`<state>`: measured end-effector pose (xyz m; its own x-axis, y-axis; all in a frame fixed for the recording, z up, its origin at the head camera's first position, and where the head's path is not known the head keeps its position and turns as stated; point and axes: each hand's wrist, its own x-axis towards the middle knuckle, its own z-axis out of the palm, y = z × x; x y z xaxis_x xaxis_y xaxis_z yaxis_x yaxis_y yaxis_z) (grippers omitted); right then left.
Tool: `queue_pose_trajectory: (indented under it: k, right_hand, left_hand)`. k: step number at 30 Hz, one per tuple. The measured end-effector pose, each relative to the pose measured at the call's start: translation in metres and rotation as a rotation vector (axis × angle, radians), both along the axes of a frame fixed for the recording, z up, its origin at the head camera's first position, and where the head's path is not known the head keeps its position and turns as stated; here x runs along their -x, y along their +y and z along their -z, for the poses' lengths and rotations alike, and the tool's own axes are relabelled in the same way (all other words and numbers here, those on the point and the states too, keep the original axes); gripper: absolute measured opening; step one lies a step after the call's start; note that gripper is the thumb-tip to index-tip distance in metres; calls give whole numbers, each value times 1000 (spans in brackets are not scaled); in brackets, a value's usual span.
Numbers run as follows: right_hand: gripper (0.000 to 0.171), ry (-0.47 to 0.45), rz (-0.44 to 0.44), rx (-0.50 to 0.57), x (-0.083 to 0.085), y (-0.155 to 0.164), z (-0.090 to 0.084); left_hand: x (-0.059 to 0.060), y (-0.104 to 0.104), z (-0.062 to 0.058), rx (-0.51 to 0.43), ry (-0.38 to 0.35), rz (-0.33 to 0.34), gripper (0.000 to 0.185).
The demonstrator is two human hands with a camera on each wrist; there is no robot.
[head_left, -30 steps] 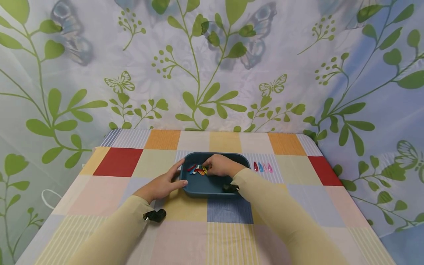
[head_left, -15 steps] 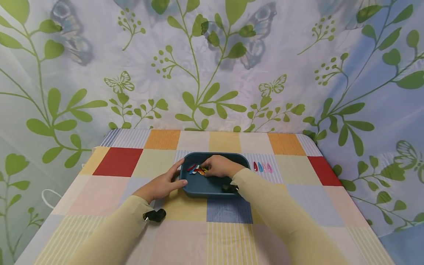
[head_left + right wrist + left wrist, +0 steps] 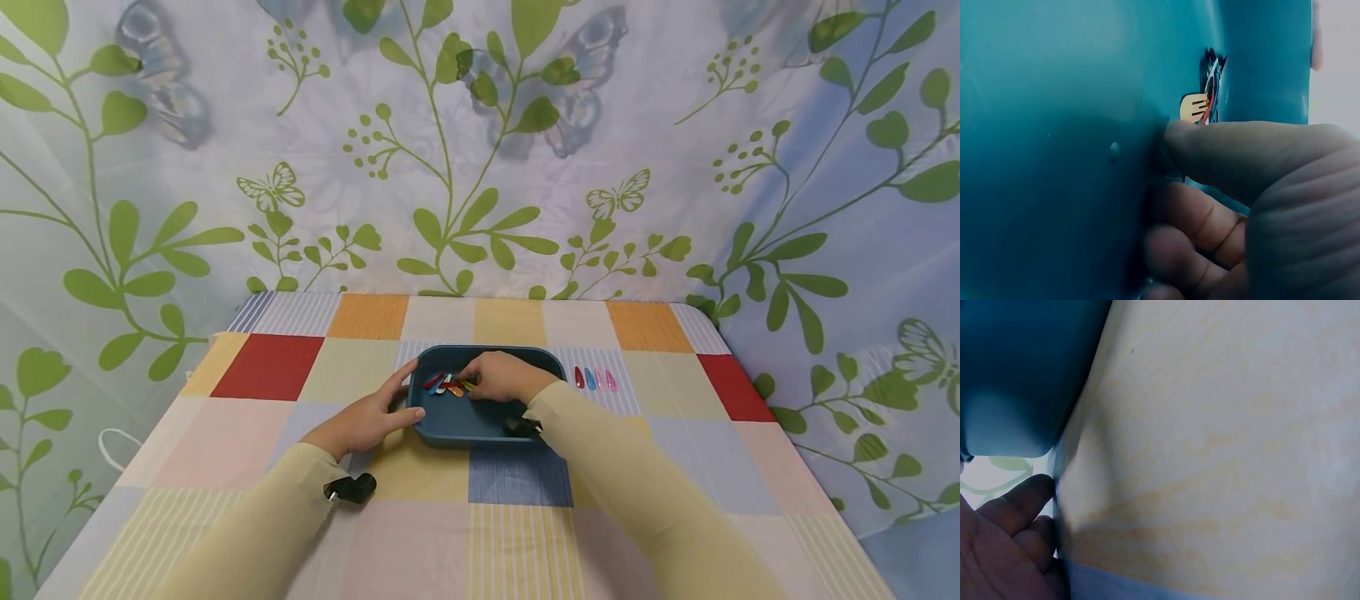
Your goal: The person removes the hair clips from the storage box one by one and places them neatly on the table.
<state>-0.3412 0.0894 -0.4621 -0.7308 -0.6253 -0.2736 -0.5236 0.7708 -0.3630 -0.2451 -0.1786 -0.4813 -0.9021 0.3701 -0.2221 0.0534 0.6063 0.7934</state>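
Leafy cloth point(image 3: 480, 125) hangs behind my patchwork table point(image 3: 420, 546). My left hand point(image 3: 367, 420) rests on the left end of the tray point(image 3: 480, 442), thumb and fingers apart. My right hand point(image 3: 501, 375) curls by the hair clips point(image 3: 447, 384) piled inside; I can't tell if it pinches 1. Outside, 4 clips point(image 3: 590, 380) lie in a row. I think I'm picking 1 out, which needs a careful pinch. I see no writing.

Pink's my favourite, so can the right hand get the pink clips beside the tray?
Probably yes: the pink clips lie uncovered on the cloth, though the right hand must first come up over the wall of the tray.
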Motion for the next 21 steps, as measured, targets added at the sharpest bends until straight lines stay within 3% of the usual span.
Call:
queue_pose_trajectory:
  k: [10, 21]
  right_hand:
    - [43, -34, -33, 4, -4, 3, -5]
    - [36, 22, -50, -9, -3, 1, 0]
  left_hand:
    - [1, 2, -2, 20, 15, 10, 87]
    - [-1, 1, 0, 12, -9, -5, 87]
